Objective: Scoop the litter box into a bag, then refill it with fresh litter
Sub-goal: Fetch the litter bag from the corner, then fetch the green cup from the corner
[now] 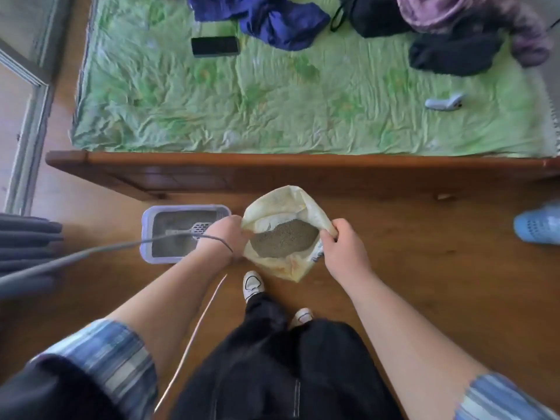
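Standing on the wooden floor [424,268] before the footboard [272,168] of a bed with a rumpled green sheet [272,116], in black trousers and white shoes [253,284]. Gripping the yellow litter bag [278,201] by its mouth with both hands: curling the left hand [225,234] over the left rim, pinching the right rim in the right hand [342,247]. Holding the mouth spread wide, baring the grey fresh litter [285,241] inside. Holding the bag upright, resting on the floor or just above it, hard to tell which. Standing with the lavender litter box [145,225] on the floor just left of the bag, partly behind the left wrist, grey litter in it and a slotted scoop [198,228] lying inside. Reaching past a grey cable [91,253] crossing over the box. Standing well apart from a blue slipper [539,225] at the far right.
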Tool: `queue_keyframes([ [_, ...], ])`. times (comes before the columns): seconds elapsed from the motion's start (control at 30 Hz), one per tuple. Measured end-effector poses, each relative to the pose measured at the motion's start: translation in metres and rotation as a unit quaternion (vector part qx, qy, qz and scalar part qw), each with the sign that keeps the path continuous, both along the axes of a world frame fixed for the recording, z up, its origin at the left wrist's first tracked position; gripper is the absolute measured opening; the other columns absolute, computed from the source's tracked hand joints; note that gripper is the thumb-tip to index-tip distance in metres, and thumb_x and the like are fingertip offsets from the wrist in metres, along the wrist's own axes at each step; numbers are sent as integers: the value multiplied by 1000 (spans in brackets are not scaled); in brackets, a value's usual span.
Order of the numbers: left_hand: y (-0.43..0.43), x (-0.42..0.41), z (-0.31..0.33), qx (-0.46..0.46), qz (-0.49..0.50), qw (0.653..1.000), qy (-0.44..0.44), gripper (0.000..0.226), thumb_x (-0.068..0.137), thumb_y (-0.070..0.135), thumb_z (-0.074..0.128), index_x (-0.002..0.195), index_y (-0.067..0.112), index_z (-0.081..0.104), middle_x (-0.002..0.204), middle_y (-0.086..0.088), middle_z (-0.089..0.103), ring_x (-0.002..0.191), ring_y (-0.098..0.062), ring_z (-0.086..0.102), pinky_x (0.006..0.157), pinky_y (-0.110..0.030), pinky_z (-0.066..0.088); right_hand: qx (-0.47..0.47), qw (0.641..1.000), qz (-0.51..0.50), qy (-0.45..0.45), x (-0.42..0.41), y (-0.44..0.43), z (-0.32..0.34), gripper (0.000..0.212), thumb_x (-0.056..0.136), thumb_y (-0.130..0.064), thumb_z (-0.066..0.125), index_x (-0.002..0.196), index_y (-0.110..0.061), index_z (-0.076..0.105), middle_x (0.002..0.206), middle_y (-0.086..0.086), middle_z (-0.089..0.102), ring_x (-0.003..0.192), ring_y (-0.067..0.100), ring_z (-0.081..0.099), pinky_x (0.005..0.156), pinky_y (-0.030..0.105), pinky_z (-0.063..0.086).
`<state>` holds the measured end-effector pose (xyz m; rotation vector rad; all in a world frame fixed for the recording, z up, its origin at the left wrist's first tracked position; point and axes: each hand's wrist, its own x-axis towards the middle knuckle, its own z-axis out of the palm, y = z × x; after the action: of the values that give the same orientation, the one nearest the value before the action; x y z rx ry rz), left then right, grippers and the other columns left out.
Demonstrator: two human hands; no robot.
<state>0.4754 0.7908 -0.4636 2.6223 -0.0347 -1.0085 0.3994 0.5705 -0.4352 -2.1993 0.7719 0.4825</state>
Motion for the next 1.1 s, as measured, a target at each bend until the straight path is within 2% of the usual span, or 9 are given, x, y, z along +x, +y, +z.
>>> queue_keyframes([
  [0.07,-1,17,-55,2,5,1000,25,31,96,33,51,110,8,61,107,-12,66,100,-34,61,79,-36,46,2,999,-18,28,14,0,-49,17,100,-35,44,113,-27,52,91,-2,64,82,28,63,65,39,48],
  [0.2,-6,34,-172,12,30,997,71,22,92,30,51,101,11,59,95,-6,65,88,-29,61,72,-35,49,12,995,-56,85,36,3,-163,27,102,-32,43,128,-28,49,101,-3,65,85,24,62,70,36,48],
  [0.33,-10,37,-299,41,56,993,93,12,92,19,51,101,12,53,93,-4,60,80,-24,56,63,-32,41,44,987,-94,123,53,0,-295,29,100,-24,45,128,-31,50,101,-6,63,85,24,68,78,40,55],
  [0.5,-10,31,-423,46,147,983,96,22,95,18,48,114,11,55,95,-6,61,79,-25,56,65,-33,42,68,982,-82,155,63,-4,-437,32,97,-28,47,128,-37,47,107,-5,65,84,26,71,80,45,59],
  [0.6,-14,22,-464,36,177,975,131,39,92,16,46,131,18,52,111,-7,65,87,-24,57,68,-32,43,113,971,-98,187,58,-8,-499,35,94,-25,48,127,-37,48,109,-1,64,90,27,70,84,47,59],
  [0.7,-21,10,-466,10,204,959,196,60,93,13,48,150,23,32,140,-2,54,111,-25,57,80,-29,43,159,955,-135,211,51,-18,-537,46,86,-21,47,130,-28,54,115,3,67,102,27,68,93,46,55],
  [0.83,-25,5,-414,3,162,974,157,61,91,28,49,149,30,31,132,5,56,109,-24,59,77,-32,46,151,966,-102,185,70,-20,-472,51,80,-27,45,129,-30,57,119,-3,67,105,23,65,94,44,55],
  [0.97,-25,6,-306,35,81,993,77,60,94,23,42,152,22,26,150,-3,42,132,-30,44,104,-45,41,137,980,23,140,84,-22,-342,46,95,-7,39,137,-22,51,130,-4,60,108,13,56,87,26,44],
  [1.1,-33,0,-171,57,48,997,-3,59,95,27,40,151,21,26,154,0,36,137,-28,37,110,-46,36,95,982,144,72,87,-28,-204,46,98,-12,41,140,-27,48,138,-6,56,118,15,54,99,31,45],
])
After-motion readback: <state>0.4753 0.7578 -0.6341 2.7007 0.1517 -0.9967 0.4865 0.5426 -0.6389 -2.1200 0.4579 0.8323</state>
